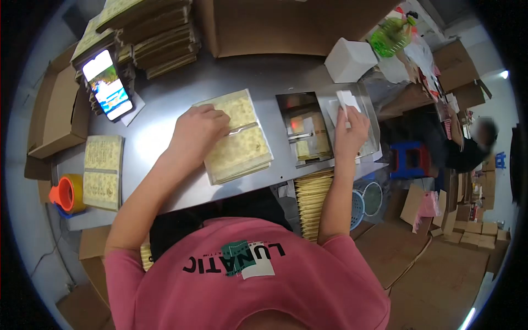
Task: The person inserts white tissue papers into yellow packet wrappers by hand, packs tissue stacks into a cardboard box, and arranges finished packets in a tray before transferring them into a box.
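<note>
On the metal table, a small stack of yellow patterned packets with a strip across the middle lies in front of me. My left hand is at its left edge, fingers bent over the top packet and gripping it; the thumb is hidden. My right hand pinches white paper slips above a shallow clear tray. Between the hands sits a dark-framed box with a glassy top, a red glow inside it. At the left lies another pair of yellow packets.
A lit phone leans near tall packet stacks. A large carton and a white box stand behind. An orange tape roll sits at left. Below the table edge are more packets. Another person is at right.
</note>
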`<state>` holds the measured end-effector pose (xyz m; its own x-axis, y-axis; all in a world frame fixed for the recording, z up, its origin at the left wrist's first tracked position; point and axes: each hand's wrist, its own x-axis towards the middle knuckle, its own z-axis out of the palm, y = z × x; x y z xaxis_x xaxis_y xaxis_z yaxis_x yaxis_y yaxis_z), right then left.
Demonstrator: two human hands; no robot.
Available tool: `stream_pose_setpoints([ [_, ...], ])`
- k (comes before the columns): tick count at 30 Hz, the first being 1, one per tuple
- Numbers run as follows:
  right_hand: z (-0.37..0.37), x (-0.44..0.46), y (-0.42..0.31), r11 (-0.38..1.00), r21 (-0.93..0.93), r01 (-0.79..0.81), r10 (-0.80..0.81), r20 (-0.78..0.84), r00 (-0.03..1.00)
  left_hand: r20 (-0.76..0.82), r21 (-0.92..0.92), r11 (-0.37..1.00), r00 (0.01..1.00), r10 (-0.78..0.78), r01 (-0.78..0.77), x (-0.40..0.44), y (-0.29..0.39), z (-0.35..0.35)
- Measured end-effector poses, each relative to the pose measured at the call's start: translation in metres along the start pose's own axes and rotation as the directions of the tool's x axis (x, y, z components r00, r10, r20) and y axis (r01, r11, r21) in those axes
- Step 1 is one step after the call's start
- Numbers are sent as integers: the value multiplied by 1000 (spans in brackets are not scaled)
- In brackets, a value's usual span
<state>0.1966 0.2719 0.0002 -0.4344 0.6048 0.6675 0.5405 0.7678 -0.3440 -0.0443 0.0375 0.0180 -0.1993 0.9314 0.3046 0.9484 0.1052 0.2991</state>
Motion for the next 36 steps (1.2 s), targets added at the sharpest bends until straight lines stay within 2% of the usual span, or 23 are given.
stream_pose_setpoints([
  [1,3,1,-24,973,-17,230,-231,-81,970,-26,66,995,997,76,-74,-12,-5,6],
  [3,14,-9,-78,843,228,488,-511,51,858,-24,204,957,976,218,-208,-25,-5,7],
  [4,26,-19,-98,793,389,470,-527,51,848,-18,207,958,978,208,-200,-26,-4,9],
  [5,31,-24,-110,656,505,561,-679,69,731,24,233,959,987,161,-162,-24,-4,13],
  [7,46,-36,-115,466,673,574,-840,133,526,137,290,954,990,30,-69,-20,-1,18],
  [8,47,-40,-116,462,680,569,-843,138,519,137,284,957,990,19,-58,-20,1,19],
  [10,48,-37,-121,381,755,533,-895,156,419,160,224,975,987,-25,-11,-13,0,12],
  [11,48,-38,-123,405,748,526,-902,230,366,157,225,974,987,-28,-8,-10,-2,10],
  [12,46,-38,-127,404,750,524,-902,231,365,191,146,988,978,-83,56,-9,-3,8],
  [14,42,-40,-139,628,579,520,-776,420,470,230,65,989,963,-141,129,-16,-3,11],
  [15,42,-43,-140,625,583,519,-779,422,464,41,73,997,999,-35,32,-27,1,17],
  [16,44,-46,-141,689,482,542,-725,468,505,-149,103,993,986,78,-62,-39,7,19],
  [17,44,-50,-143,745,377,550,-663,510,548,-175,175,983,980,94,-62,-53,20,18],
  [21,55,-52,-160,800,336,497,-599,510,618,-124,82,997,992,25,-15,-96,32,22],
  [23,73,-50,-164,874,287,391,-483,587,649,-105,109,992,992,71,-60,-100,30,18],
  [24,64,-49,-167,873,289,393,-486,590,645,-106,107,993,992,66,-55,-101,30,19],
  [26,40,-45,-173,823,549,142,-466,512,722,-88,12,999,995,47,-46,-101,24,18],
  [30,40,-61,-152,840,481,251,-473,423,773,-62,-41,997,996,65,-68,-102,15,15],
  [32,52,-45,-147,765,641,55,-391,395,831,-37,-20,997,996,79,-79,-99,13,8],
  [33,43,-38,-134,827,548,-130,-201,503,841,-42,-1,996,995,88,-89,-97,13,4],
  [34,36,-28,-113,858,505,-94,-117,371,921,-44,-6,996,995,93,-93,-96,13,4],
  [35,28,-20,-94,954,299,8,-50,133,990,-50,0,996,995,89,-89,-94,12,4],
  [36,17,-9,-67,989,146,19,-29,65,997,-60,7,996,995,85,-84,-91,11,5],
])
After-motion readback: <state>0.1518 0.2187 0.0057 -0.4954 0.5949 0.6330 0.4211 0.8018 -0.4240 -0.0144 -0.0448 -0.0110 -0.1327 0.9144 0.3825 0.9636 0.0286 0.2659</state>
